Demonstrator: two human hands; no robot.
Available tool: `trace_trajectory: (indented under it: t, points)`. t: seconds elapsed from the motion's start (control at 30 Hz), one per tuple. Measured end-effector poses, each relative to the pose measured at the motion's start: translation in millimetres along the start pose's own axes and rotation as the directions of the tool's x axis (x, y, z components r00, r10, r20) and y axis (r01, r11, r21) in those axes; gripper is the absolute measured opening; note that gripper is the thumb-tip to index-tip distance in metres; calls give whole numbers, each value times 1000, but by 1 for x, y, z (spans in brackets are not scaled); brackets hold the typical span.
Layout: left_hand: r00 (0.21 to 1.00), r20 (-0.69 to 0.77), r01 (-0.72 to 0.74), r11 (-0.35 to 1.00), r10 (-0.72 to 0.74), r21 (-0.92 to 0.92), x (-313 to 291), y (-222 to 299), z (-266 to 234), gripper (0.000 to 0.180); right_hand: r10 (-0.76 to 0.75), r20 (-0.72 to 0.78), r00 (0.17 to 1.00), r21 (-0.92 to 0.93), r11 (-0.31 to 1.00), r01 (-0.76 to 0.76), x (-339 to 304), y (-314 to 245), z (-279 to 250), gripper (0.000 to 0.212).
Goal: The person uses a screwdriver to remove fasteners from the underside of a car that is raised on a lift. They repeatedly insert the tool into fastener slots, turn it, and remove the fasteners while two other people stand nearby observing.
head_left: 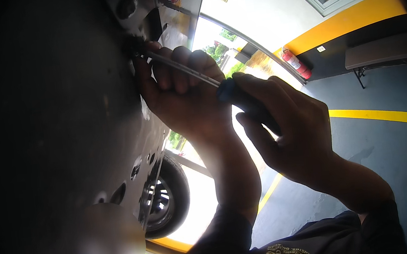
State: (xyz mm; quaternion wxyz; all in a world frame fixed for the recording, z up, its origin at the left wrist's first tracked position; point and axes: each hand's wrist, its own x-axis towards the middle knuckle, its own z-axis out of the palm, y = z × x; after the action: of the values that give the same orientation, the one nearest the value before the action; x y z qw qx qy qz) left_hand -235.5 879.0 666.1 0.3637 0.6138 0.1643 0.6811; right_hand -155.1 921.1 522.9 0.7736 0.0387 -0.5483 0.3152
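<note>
A screwdriver (184, 69) runs slantwise from a blue-and-dark handle to a small dark piece (133, 46) on the vehicle's underside (110, 102). My right hand (294, 126) is wrapped round the handle, its thumb below and fingers above. At the shaft's far end, my left hand (184, 89) is closed, with its fingers curled beside the shaft. The thumb and forefinger come together at the dark piece; shadow hides exactly what they grip. The screwdriver's tip is hidden there too.
A wheel with a black tyre (181, 192) hangs below the vehicle panel. A pale rounded shape (109, 243) blurs the lower left. Across the grey floor stand a red fire extinguisher (296, 62) and a bench (380, 50), near a yellow floor line (378, 114).
</note>
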Motion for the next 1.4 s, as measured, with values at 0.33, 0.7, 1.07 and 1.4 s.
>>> trace_trajectory:
  t: [0.33, 0.7, 1.07, 1.4]
  points:
    - [999, 45, -1, 1000, 0, 30, 6, -2, -8, 26, -203, -80, 976, -263, 949, 176, 2, 1, -4, 35]
    - [991, 121, 51, 996, -60, 69, -1, -3, -18, 21, -94, 18, 995, -151, 984, 95, -9, 8, -12, 38]
    - [997, 46, -78, 891, 64, 446, -14, 11, -1, 29, -48, 56, 997, 216, 976, 35, 9, 15, 4, 41]
    - [998, -49, -13, 855, 45, 518, -15, 21, -3, 25, 85, 193, 977, 413, 897, -160, 8, 15, 5, 36]
